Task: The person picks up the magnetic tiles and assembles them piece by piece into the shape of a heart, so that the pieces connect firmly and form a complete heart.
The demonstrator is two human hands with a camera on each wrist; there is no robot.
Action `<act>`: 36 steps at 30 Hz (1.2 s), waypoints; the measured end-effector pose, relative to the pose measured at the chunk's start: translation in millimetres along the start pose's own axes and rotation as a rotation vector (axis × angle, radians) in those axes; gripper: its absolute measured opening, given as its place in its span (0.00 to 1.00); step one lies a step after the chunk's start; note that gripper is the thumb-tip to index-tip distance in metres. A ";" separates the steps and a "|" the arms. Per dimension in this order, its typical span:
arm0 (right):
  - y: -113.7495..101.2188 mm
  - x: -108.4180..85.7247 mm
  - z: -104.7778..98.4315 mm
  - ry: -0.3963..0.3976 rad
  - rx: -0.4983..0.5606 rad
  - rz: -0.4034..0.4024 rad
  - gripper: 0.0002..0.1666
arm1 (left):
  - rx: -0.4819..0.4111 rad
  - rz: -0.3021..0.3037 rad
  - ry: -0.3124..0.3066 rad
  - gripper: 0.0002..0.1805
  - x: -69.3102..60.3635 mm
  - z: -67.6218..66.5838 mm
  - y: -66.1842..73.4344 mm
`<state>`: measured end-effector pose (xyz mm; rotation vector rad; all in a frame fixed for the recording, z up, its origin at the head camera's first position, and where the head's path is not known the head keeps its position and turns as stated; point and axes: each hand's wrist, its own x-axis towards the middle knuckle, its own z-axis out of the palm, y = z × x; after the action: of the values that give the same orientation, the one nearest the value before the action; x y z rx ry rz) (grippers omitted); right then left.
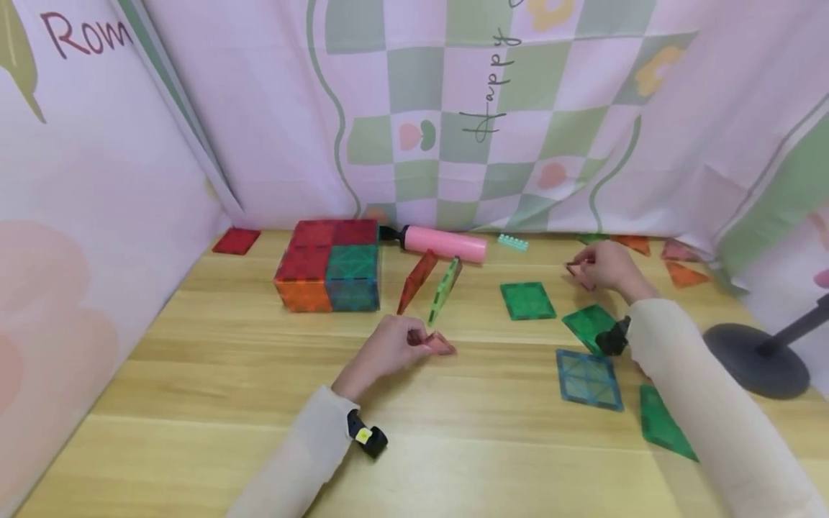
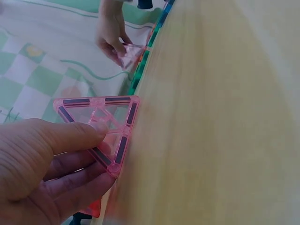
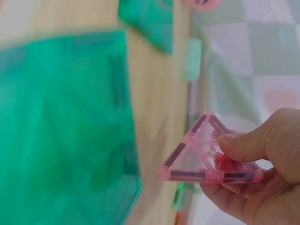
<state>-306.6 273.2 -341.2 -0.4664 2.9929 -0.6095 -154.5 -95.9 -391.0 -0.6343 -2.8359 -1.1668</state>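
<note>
My left hand (image 1: 393, 345) pinches a pink triangular magnetic tile (image 2: 105, 123) between thumb and fingers, just above the wooden table. Another pink triangular tile (image 3: 211, 157) is held by my right hand (image 1: 606, 267) over the table's far right. Beyond the left hand a red tile (image 1: 417, 282) and a light green tile (image 1: 444, 291) stand tilted on edge, side by side. To their left sits a box of joined tiles (image 1: 352, 262), with red and green on top, orange and blue in front. Close to the right hand lie green square tiles (image 1: 527, 301) (image 1: 588, 325).
A pink cylinder with a black end (image 1: 447, 244) lies behind the standing tiles. A blue square tile (image 1: 589, 380) and a green tile (image 1: 663, 421) lie near the right sleeve. Orange triangles (image 1: 685, 274) are at the back right, by a black round stand base (image 1: 745, 356). Curtains border the table.
</note>
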 end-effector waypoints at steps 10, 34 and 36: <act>-49.4 -34.5 10.5 0.082 0.141 -0.073 0.14 | 0.033 -0.066 0.008 0.05 7.6 -2.9 0.3; -166.2 -73.1 71.0 -0.035 0.299 -0.426 0.08 | 0.011 -0.039 0.031 0.05 7.0 -0.9 -1.4; -168.4 -72.4 76.0 -0.033 0.300 -0.436 0.07 | 0.014 -0.039 0.033 0.05 7.1 -0.4 -1.0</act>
<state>-181.7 118.9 -346.2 -1.0963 2.7046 -1.0448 -161.4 -94.3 -390.3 -0.5557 -2.8392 -1.1506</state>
